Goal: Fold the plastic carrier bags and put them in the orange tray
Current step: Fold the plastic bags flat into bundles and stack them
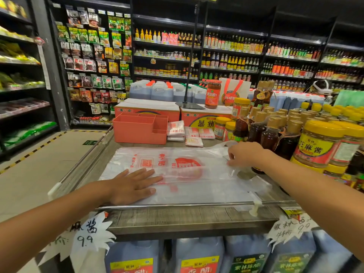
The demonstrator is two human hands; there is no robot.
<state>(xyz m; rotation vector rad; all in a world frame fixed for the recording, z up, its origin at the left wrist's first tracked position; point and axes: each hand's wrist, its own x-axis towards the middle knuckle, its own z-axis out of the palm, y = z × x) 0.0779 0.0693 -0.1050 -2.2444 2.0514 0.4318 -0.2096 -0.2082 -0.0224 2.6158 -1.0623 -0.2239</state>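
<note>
A bag point(183, 174) is spread on the near surface point(177, 215). A tray point(137, 133) is set at the far left, folded bags point(176, 131) just right of it, boxes point(147, 107) behind, jars point(319, 146) massed at the right.

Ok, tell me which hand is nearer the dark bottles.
Right. The right hand pinches the bag beside the dark bottles; the left hand presses the bag's opposite end.

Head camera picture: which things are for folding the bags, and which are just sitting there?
For the job: clear plastic carrier bag with red print, pressed flat by the left hand and pinched by the right hand; orange plastic tray; folded white-and-red bags beside it.
Just lying about: yellow-lidded sauce jars; dark brown bottles; blue plastic jugs.
</note>
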